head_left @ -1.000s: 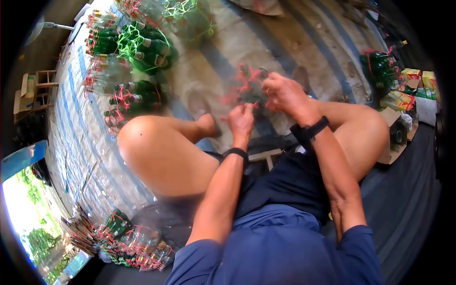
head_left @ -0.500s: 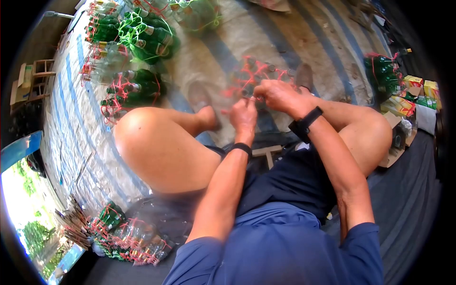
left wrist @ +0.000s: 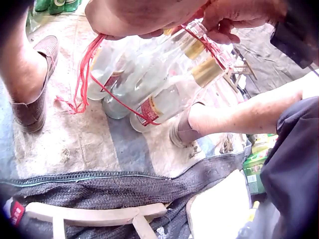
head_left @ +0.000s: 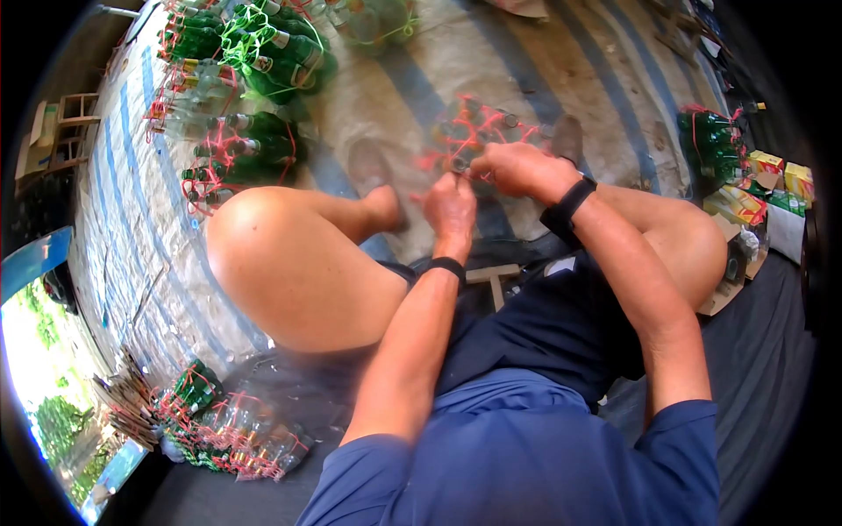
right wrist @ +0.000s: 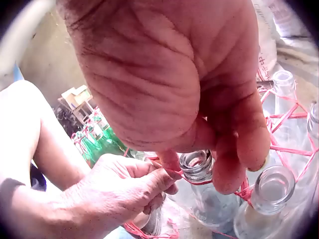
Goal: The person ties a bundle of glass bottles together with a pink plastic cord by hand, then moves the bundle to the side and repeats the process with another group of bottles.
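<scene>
Between the feet stands a bundle of clear glass bottles (left wrist: 149,107), their necks laced together with red plastic string (right wrist: 289,149). My left hand (head_left: 450,210) is at the near side of the bundle. In the right wrist view, its thumb and forefinger pinch the string beside an open bottle mouth (right wrist: 196,164). My right hand (head_left: 524,170) is close over the same neck with curled fingers, its fingertips at the string; the palm hides part of that grip. Loose string ends (left wrist: 82,79) dangle beside the bottles in the left wrist view.
Tied green bottles (head_left: 254,149) stand in a row at the left, with another green bundle (head_left: 710,140) at the right. More bundles (head_left: 250,438) lie behind at lower left. Cartons (head_left: 735,202) sit by the right knee. Striped sheeting (head_left: 421,88) covers the floor.
The right hand has come in toward the left hand, and the two now meet at one bottle neck. The left hand has shifted slightly; the bundle remains between the feet.
</scene>
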Demonstrator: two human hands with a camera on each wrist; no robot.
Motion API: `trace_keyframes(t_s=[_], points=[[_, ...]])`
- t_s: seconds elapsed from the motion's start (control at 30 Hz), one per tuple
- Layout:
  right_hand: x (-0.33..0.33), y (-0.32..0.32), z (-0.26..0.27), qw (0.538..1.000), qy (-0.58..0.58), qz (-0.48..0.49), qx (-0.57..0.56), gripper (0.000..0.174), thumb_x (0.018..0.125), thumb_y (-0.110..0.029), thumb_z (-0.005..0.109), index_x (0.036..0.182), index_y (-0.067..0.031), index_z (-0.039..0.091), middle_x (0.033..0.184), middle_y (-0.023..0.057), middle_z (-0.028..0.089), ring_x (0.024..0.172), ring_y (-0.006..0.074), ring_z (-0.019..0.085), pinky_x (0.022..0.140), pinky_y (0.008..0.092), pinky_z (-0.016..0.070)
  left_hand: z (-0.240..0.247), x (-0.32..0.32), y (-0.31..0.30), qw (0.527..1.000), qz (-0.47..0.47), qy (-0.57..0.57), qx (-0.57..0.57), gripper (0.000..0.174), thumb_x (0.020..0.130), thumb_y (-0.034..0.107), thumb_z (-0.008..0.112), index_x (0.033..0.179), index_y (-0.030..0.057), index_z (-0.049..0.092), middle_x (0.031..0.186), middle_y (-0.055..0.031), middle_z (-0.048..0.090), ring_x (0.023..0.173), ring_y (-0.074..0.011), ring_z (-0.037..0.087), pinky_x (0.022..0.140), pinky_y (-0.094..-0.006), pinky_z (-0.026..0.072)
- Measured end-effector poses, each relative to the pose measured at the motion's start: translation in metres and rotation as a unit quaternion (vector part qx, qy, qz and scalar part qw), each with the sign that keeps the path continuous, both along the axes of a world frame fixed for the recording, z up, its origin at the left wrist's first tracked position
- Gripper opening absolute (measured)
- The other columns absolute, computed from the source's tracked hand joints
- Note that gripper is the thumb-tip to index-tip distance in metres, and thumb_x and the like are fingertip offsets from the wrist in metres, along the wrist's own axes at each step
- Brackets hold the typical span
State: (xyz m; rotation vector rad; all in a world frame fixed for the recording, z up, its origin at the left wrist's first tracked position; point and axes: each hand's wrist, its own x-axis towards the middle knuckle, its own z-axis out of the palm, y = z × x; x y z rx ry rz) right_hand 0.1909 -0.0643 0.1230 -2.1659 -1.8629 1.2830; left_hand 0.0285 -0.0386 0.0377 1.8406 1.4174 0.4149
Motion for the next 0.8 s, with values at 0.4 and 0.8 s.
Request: trace_keyframes(t_s=[0.4,0.8], points=[[-0.008,-0.018,-0.011,0.924,-0.23,0.161,0.262,0.016,0.088,-0.01,0.065,0.104,-0.0139,0.065,0.089,0.0111,0.063,0.076,0.0299,0.071,0.064,0.0419,0.0551,0.006,-0.001,0.001,0.999,-0.011,0.005,-0.032,0.025,0.097,0.036,0.066,0.095,0.0134,0.077,0.084,-0.0208,0.073,0.089,-0.0463,0.069,0.114,-0.0674,0.0273],[0.012,-0.005,-0.001,0.922,-0.23,0.172,0.26,0.009,0.078,-0.012,0.073,0.082,-0.0099,0.066,0.073,0.0129,0.068,0.074,0.0338,0.07,0.065,0.045,0.0544,0.018,-0.001,-0.001,0.998,-0.021,-0.038,-0.053,0.035,0.096,0.041,0.064,0.101,0.0096,0.078,0.094,-0.0226,0.073,0.091,-0.0453,0.069,0.079,-0.0525,0.0521]])
